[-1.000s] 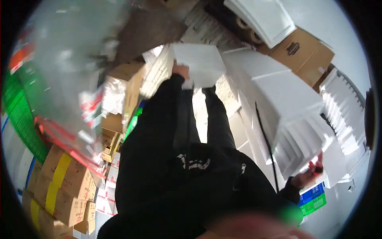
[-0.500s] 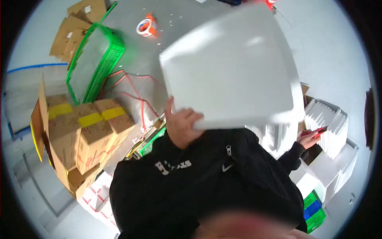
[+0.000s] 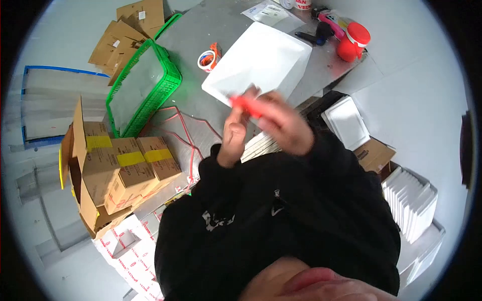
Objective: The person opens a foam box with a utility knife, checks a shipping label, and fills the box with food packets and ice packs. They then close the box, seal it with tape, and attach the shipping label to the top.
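One right hand [image 3: 292, 129] grasping one red object [image 3: 255, 108] (blurred) | one left hand [image 3: 233, 138], grip unclear | one white box [image 3: 258, 57]

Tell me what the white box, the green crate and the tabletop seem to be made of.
White box: probably foam, perhaps plastic; smooth, plain white, with a soft sheen.
Green crate: most likely moulded plastic, given its bright, even colour and gridded side wall.
Tabletop: apparently metal, judging by its grey, dull sheen.
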A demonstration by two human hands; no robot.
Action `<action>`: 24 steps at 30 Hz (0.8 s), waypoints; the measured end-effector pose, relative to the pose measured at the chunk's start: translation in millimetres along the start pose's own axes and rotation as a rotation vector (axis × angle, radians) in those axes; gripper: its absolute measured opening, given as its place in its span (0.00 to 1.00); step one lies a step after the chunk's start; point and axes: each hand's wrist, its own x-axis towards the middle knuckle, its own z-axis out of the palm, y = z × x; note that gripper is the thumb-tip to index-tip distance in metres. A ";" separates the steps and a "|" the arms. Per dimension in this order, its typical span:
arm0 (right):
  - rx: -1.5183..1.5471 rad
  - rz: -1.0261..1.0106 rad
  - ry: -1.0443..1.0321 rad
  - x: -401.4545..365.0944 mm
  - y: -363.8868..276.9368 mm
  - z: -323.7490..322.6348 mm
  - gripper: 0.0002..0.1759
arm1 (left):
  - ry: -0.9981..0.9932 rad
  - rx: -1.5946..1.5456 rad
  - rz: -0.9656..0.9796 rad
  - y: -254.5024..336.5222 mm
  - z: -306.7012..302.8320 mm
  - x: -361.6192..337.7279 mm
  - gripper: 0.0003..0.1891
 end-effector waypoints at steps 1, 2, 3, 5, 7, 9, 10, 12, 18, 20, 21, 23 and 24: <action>0.025 -0.085 -0.053 5.5 -2.6 -8.6 0.27 | 0.107 -0.153 -0.110 8.1 13.0 0.0 0.24; 0.049 -0.174 -0.101 16.0 -6.3 -24.9 0.26 | 0.257 -0.012 -0.110 14.3 18.4 9.1 0.19; 0.072 -0.144 -0.243 29.8 3.7 -59.1 0.24 | 0.408 0.128 -0.130 20.6 23.9 18.4 0.15; 0.128 -0.119 0.015 74.7 64.2 -131.7 0.17 | 0.715 0.236 -0.071 18.6 5.3 38.3 0.11; -0.055 0.157 0.403 136.7 162.5 -199.2 0.21 | 0.897 0.350 -0.036 0.5 -50.5 57.0 0.09; -0.405 0.273 0.304 207.9 288.8 -237.0 0.25 | 0.994 0.525 -0.100 -48.7 -107.2 54.8 0.07; -0.588 0.267 0.349 233.7 383.8 -233.8 0.27 | 1.009 0.644 -0.202 -83.6 -141.9 45.6 0.06; -0.742 0.245 0.385 259.7 472.3 -202.5 0.29 | 0.898 1.043 -0.207 -192.2 -240.6 4.5 0.10; -1.064 0.568 0.255 268.2 545.5 -151.3 0.32 | 0.658 1.206 -0.549 -267.5 -271.4 30.1 0.26; -1.093 0.584 0.269 268.9 550.5 -142.4 0.31 | 0.722 1.756 -0.589 -293.1 -280.3 26.4 0.37; -1.081 0.605 0.237 270.0 550.5 -143.2 0.28 | 0.719 1.733 -0.866 -264.9 -245.9 47.9 0.41; -1.085 0.630 0.207 268.9 555.4 -153.4 0.25 | 0.832 0.941 -0.737 -214.4 -212.9 43.5 0.39; -1.116 0.446 0.236 265.2 568.5 -165.1 0.22 | 0.854 0.181 -0.557 -182.6 -200.6 33.3 0.37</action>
